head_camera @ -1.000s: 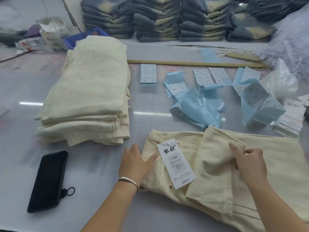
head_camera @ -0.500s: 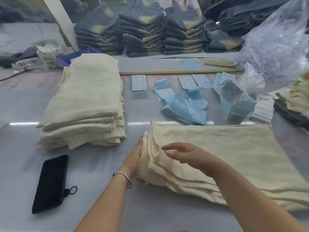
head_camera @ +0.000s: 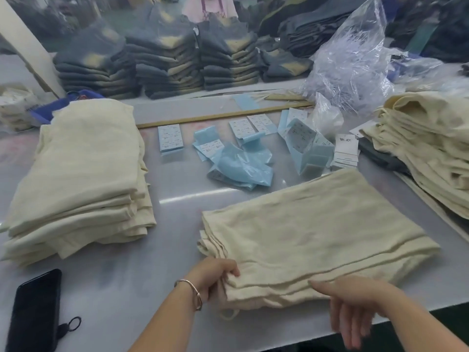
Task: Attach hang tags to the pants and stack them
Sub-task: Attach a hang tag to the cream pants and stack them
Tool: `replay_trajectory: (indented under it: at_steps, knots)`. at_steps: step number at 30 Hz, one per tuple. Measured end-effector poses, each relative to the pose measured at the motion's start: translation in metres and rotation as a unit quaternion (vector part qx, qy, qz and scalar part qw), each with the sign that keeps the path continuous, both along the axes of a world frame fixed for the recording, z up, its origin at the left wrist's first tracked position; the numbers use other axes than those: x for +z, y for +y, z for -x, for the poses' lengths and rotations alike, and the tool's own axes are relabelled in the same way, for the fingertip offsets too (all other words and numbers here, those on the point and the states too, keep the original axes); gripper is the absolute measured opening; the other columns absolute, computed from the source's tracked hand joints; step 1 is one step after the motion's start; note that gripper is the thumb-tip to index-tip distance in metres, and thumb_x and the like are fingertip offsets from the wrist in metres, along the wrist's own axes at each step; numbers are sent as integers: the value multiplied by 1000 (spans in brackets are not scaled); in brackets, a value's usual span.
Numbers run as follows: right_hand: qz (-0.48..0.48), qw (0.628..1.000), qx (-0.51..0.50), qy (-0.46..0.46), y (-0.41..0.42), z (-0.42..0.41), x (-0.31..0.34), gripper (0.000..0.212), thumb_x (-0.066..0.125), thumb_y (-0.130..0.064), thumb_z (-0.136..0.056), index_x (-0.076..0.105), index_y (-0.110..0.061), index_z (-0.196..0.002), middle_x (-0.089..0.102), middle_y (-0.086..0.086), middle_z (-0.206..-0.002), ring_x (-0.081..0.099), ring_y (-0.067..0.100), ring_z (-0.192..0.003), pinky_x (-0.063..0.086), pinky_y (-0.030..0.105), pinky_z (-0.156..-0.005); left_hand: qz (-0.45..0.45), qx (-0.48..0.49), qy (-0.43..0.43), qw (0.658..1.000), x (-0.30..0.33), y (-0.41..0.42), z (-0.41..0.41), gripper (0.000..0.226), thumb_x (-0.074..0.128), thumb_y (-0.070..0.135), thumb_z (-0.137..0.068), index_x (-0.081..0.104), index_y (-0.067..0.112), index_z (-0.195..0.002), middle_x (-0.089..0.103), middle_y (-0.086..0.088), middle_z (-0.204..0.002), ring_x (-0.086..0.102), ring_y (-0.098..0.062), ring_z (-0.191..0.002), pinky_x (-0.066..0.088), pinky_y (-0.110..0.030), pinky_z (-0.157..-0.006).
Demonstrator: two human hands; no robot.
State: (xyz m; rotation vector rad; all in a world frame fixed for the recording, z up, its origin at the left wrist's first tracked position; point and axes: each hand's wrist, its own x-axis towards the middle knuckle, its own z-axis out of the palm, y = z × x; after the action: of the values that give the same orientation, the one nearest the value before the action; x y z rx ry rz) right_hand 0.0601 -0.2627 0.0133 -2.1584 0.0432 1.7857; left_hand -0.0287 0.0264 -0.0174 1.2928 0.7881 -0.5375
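Note:
A folded pair of cream pants lies on the table in front of me, its hang tag hidden inside the fold. My left hand grips the near left corner of the folded pants, fingers curled over the edge. My right hand hovers at the pants' near edge with its fingers hanging relaxed and holds nothing. To the left stands a stack of folded cream pants. A heap of cream pants lies at the right. White hang tags sit in a small pile behind the folded pair.
A black phone with a ring strap lies at the near left. Blue tag sheets and blue plastic are scattered mid-table, with a wooden ruler behind. Dark folded jeans and a clear plastic bag line the back.
The pants went from half folded with the tag showing to fully folded. My left hand slid to the near left corner and gripped it; my right hand came off the top toward me.

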Motion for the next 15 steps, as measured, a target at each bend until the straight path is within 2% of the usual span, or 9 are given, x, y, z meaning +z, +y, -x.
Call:
replay_trajectory:
  at_steps: [3,5,6,8,10,11,12,13,15]
  knots:
    - [-99,977,-186,41,-12,11,-12,118,39,-93,-57,51,7,-118,71,26,-101,72,32,-83,54,30,-57,99,-72,11,992,5,-49,3,47,70,6,-57,72,3,-104,72,-16,-109,68,-33,-102,54,-44,-94]
    - [-162,939,-294,78,-21,21,-12,109,43,-87,-66,33,-4,-136,68,27,-110,70,37,-95,56,36,-69,126,-88,-3,988,11,-73,-3,45,71,8,-59,73,5,-104,71,-14,-111,67,-32,-104,50,-46,-99]
    - [-190,915,-341,99,-24,28,-11,104,48,-82,-69,33,-7,-138,67,27,-114,69,38,-100,56,40,-76,130,-94,-12,987,13,-83,-6,46,71,7,-58,71,5,-104,70,-14,-111,66,-32,-104,48,-47,-101]
    - [-252,849,-447,126,-26,43,-7,89,63,-67,-71,50,-7,-135,67,21,-118,68,36,-102,57,42,-80,138,-116,-30,983,21,-104,-13,48,71,7,-60,69,4,-108,68,-16,-112,63,-34,-107,44,-51,-104]
    - [-324,734,-577,151,-27,52,1,63,74,-42,-71,64,-7,-123,70,17,-115,71,34,-95,59,41,-69,129,-156,-63,977,33,-127,-19,49,73,9,-64,70,4,-112,67,-18,-119,60,-37,-116,41,-55,-106]
    - [-345,690,-619,148,-31,55,10,56,77,-32,-69,67,-6,-117,71,17,-111,72,35,-92,59,41,-66,115,-170,-85,975,41,-141,-21,48,75,11,-66,70,6,-113,66,-17,-122,58,-37,-119,39,-57,-107]
    - [-352,667,-644,131,-38,54,19,52,79,-25,-67,69,-4,-113,72,18,-108,72,35,-89,59,41,-65,100,-178,-115,972,46,-152,-22,47,77,15,-67,70,9,-113,66,-15,-123,59,-36,-120,39,-58,-106]
    - [-347,662,-656,100,-48,51,28,49,80,-17,-65,69,-3,-111,73,18,-104,72,35,-88,59,41,-66,90,-183,-145,968,51,-160,-22,47,80,20,-68,71,14,-114,67,-12,-123,60,-33,-118,42,-57,-105]
    - [-343,672,-654,43,-73,45,49,45,76,-3,-66,67,1,-109,73,20,-99,72,35,-88,58,41,-68,108,-206,-198,952,64,-173,-24,43,81,32,-75,71,20,-114,69,-6,-120,66,-26,-110,54,-48,-93]
